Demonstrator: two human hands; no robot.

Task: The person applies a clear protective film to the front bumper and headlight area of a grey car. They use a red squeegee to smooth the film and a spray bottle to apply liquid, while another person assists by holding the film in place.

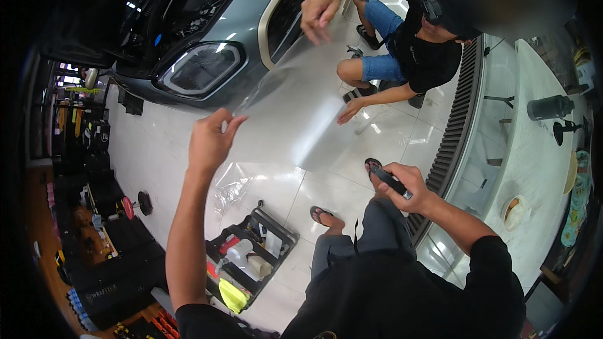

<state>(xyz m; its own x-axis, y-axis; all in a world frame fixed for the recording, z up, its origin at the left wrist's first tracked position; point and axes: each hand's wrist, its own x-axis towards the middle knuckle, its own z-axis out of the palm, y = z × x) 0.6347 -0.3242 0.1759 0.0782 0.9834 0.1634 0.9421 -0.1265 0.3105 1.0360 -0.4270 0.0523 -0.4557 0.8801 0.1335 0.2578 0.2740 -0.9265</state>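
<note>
My left hand (pixel 217 135) pinches the edge of a clear plastic film (pixel 311 132) between thumb and fingertips. The sheet hangs over the floor in front of a grey-green car (pixel 248 19), reaching toward a co-worker's raised hand (pixel 321 9). That person's other hand (pixel 353 110) is held open close to the film's right side. In my right hand (pixel 408 185) is a short dark handheld tool with a slim body (pixel 391 182); its exact kind is unclear. It is held apart from the film, above my feet. A headlight (pixel 202 69) sits just beyond my left hand.
A co-worker (pixel 424 56) sits low at the far right. On the floor below my left arm stands a black tool caddy (pixel 276 226) with bottles and a yellow cloth (pixel 233 295). Crumpled clear plastic (pixel 231 182) lies beside it. A white table (pixel 531 150) runs along the right.
</note>
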